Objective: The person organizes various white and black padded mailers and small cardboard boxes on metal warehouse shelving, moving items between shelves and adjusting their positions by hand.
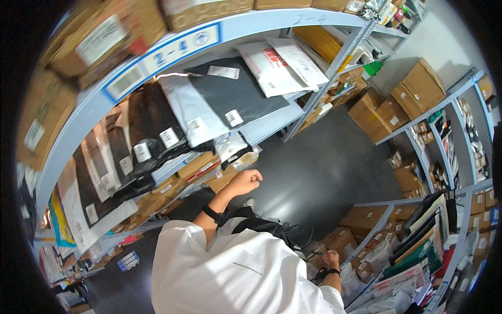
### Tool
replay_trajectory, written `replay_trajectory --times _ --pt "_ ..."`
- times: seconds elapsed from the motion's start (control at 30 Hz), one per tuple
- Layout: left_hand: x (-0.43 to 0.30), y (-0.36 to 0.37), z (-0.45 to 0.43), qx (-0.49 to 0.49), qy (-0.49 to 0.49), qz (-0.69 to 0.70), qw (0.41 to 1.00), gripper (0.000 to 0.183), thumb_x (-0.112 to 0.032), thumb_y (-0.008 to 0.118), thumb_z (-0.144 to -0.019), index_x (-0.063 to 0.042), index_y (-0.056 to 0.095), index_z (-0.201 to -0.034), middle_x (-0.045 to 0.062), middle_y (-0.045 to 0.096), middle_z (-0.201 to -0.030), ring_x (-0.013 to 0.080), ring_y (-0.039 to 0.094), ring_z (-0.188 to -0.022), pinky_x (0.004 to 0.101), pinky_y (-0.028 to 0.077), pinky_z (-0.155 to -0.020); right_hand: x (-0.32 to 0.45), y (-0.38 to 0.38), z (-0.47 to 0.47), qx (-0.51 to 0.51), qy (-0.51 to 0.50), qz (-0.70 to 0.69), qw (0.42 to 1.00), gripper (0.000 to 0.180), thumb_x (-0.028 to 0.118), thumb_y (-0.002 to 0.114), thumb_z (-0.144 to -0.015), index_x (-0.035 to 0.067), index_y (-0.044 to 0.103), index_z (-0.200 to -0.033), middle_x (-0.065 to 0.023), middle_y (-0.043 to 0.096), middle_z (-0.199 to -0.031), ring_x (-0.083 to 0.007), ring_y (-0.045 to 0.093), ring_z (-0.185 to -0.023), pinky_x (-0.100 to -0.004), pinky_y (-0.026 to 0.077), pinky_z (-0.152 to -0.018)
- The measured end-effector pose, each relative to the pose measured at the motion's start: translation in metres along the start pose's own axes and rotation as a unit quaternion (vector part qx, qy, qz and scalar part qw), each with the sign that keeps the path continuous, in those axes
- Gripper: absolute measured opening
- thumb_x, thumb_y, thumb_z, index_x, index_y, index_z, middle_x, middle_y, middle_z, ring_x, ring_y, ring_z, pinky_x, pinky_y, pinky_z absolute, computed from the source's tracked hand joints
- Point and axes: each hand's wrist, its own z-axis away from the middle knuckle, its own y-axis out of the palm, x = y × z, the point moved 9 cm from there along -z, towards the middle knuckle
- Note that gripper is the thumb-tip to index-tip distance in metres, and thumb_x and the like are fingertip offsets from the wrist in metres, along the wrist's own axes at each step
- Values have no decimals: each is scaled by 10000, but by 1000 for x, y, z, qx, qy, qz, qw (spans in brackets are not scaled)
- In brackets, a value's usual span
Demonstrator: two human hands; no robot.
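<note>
My left hand (246,183) hangs in front of me above the dark floor, fingers loosely curled, and nothing shows in them. A black wristband sits on that arm. Close beside it on the left is a shelf edge with a clear-wrapped parcel (232,147) and cardboard boxes beneath. My right hand (331,258) is low at my right side, its fingers bent. Thin black cords (310,251) run near its fingertips; whether it holds one cannot be made out. Cardboard boxes (340,242) stand just beyond that hand.
Black and white mailer bags (235,88) fill the left shelf (270,127), under a beam bearing a label. Large cartons (419,88) are stacked against the far wall. Metal racks (382,227) with parcels line the right. Dark floor (306,168) runs between the racks.
</note>
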Motion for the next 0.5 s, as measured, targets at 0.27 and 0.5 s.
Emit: replay_trajectory --times 0.27,0.5 --pt "-43 7 -119 18 -31 -14 999 211 -101 587 -769 -26 632 -961 39 571 -663 152 540 -613 323 427 -568 83 -9 -85 8 9 -70 997 127 187 562 -914 76 570 -974 -60 607 -769 -169 584 -596 -298 477 -517" --pt "-86 -7 -176 -157 -18 14 987 146 -88 610 -836 -24 607 -967 34 566 -652 103 507 -575 276 408 -540 416 41 -217 70 -351 170 918 138 127 586 -879 21 547 -800 -36 562 -668 -109 488 -572 -287 420 -495"
